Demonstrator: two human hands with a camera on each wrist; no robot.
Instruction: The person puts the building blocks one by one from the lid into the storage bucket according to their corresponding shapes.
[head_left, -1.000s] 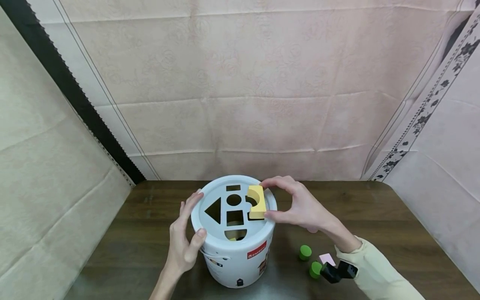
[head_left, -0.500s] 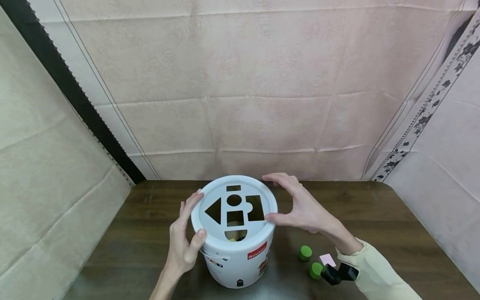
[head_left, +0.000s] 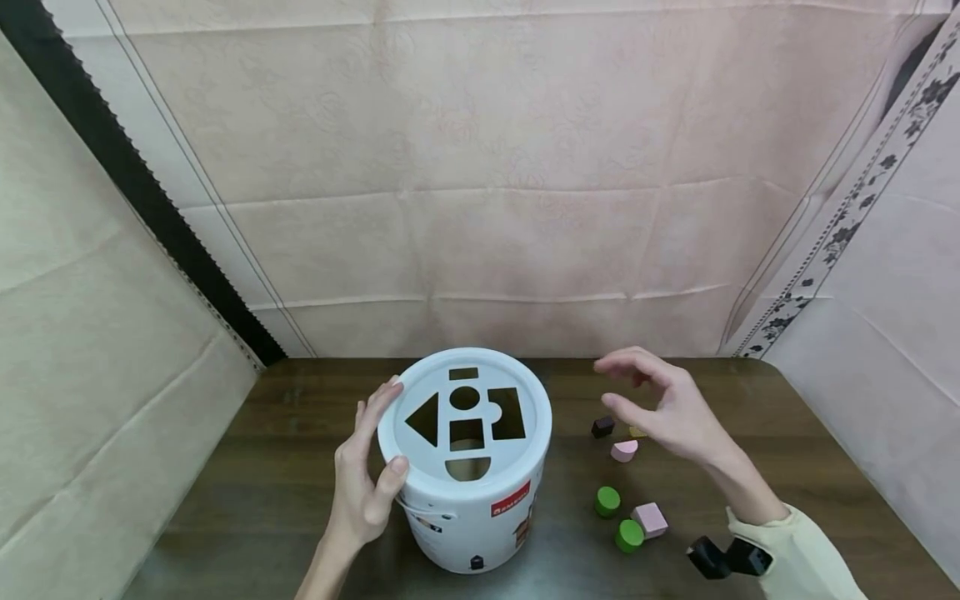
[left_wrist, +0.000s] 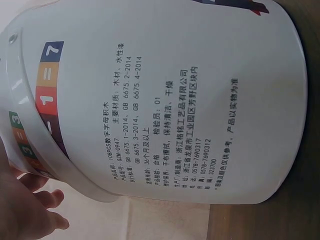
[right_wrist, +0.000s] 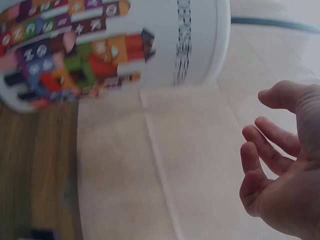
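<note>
My left hand [head_left: 363, 479] holds the left side of a white bucket [head_left: 450, 537], fingers and thumb over the rim of its pale blue lid [head_left: 521, 467]. The lid has cut-out holes, among them a triangle, a circle and a large notched one at the right. To the right of the bucket my right hand [head_left: 671, 408] hangs over the table, fingers loosely bent and holding nothing. Below it lie a black block [head_left: 602, 427], a pink half-round block [head_left: 624, 451] and a yellow block [head_left: 637, 432], partly hidden by the hand.
Two green round blocks [head_left: 629, 535] and a pink block [head_left: 649, 520] lie on the wooden table [head_left: 255, 500], right of the bucket. Cloth walls [head_left: 480, 250] stand behind and at both sides. A black wrist camera [head_left: 727, 557] sits at my right sleeve.
The yellow notched block went down through the matching hole in the lid as my right hand let go. That hand has since moved right, off the bucket. My left hand stays on the rim.
</note>
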